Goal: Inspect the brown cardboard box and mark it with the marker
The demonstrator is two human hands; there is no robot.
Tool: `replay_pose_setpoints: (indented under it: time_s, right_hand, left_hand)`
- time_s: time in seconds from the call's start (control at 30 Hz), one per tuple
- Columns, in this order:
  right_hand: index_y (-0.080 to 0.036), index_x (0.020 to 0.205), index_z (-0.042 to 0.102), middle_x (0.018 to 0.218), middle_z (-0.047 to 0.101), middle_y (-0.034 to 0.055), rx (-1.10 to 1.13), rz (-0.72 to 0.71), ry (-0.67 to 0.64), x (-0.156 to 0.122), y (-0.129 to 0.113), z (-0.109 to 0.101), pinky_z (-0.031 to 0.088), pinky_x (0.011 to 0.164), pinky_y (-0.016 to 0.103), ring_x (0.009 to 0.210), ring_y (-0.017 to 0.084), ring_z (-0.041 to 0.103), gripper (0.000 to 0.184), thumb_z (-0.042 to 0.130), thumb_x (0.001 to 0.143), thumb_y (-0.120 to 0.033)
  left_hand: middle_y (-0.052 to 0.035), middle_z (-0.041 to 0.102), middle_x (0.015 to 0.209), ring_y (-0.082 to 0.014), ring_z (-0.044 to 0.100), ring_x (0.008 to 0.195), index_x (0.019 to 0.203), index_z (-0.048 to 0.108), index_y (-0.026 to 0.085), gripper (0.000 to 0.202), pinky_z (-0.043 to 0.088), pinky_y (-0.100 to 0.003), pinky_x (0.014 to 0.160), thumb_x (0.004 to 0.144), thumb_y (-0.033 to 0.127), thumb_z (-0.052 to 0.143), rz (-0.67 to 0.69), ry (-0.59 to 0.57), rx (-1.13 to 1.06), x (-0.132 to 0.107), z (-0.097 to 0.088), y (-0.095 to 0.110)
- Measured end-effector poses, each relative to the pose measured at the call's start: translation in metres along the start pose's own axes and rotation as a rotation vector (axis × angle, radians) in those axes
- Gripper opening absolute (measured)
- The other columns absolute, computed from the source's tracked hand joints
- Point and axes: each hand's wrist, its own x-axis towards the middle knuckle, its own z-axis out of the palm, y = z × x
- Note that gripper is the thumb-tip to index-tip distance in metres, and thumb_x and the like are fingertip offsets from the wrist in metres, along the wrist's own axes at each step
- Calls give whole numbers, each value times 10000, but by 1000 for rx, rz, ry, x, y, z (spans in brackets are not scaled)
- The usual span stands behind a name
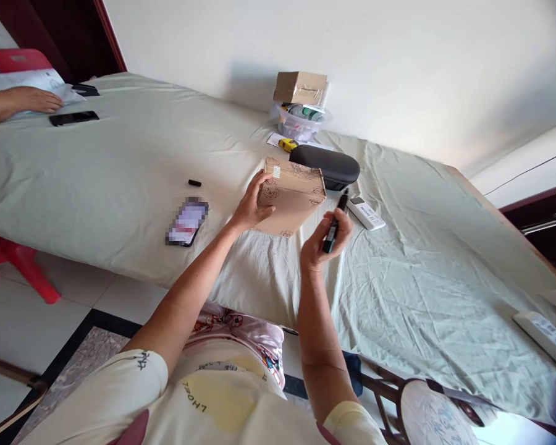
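Doodled cardboard box on pale cloth, marker held beside it.
I see the left hand clasping the box along its left edge; the right hand grips the marker, just right of the box. A dark case lies behind the box, a black cap and a phone to the box's left.

Left fingers rest on a scribbled cardboard box; right fingers hold a black marker.
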Motion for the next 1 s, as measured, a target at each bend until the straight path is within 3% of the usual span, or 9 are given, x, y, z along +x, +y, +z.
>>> replay_pose_setpoints:
  time_s: [0.07,0.2,0.3,0.43,0.57,0.67,0.73,0.83,1.0]
  right_hand:
    - [-244,1322,615,1097,651,87,-110,63,-72,7,33,-15,570,988,480,1042,251,676,359,502,1061,-464]
    - [-201,1307,660,1125,707,131,-394,303,-432,-4,87,-37,554,1011,523,1056,287,664,465,542,980,-509]
    - [-209,1362,684,1232,720,174,-610,493,-678,-22,95,-38,523,1031,556,1151,338,644,513,589,931,-470]
    - [-248,1460,662,1398,674,188,-689,464,-883,-32,81,-29,438,1109,575,1306,380,568,566,604,937,-456]
    - [-262,1503,639,1461,632,181,-748,432,-966,-30,71,-26,402,1142,566,1348,384,530,603,614,951,-502]
    - [-267,1530,617,1484,615,180,-765,424,-981,-30,70,-28,389,1152,562,1359,383,521,630,605,961,-537]
    - [-267,1522,625,1472,619,181,-754,414,-976,-31,71,-28,385,1143,557,1349,383,518,624,586,967,-548]
    - [-266,1492,649,1448,628,182,-720,407,-960,-32,74,-28,384,1129,555,1328,383,514,614,566,966,-571]
    - [-241,1479,655,1443,639,197,-679,450,-929,-30,77,-28,398,1145,591,1329,393,532,605,588,971,-562]
  left_hand:
    - [-142,365,1749,-307,285,1697,1644,273,299,829,310,-489,1374,955,416,719,1,2,-3,-2,1,0]
    - [-142,323,1783,-303,274,1704,1678,211,302,875,250,-500,1399,972,435,712,-10,16,-33,-7,3,-1]
    - [-124,241,1827,-295,250,1714,1702,161,314,921,224,-491,1407,970,429,708,-44,35,-67,-13,5,-3]
    - [-115,243,1837,-255,296,1700,1717,166,291,927,350,-421,1361,934,293,664,-159,27,-119,-26,3,-3]
    - [-140,592,1626,-223,584,1517,1604,437,212,729,579,-368,1164,881,155,513,-342,2,-112,-48,-13,5]
    - [-127,805,1273,-213,772,1225,1344,657,169,534,603,-388,1124,857,104,448,-472,141,121,-63,-37,16]
    - [-138,815,1223,-230,782,1183,1245,698,155,457,583,-404,1143,873,102,437,-527,289,353,-69,-58,25]
    - [-192,756,1359,-302,715,1314,1376,640,113,471,530,-468,1202,933,181,496,-687,417,692,-74,-90,42]
    - [-346,613,1492,-466,560,1468,1466,534,-23,765,470,-619,1216,934,508,673,-1047,164,1032,-85,-118,65]
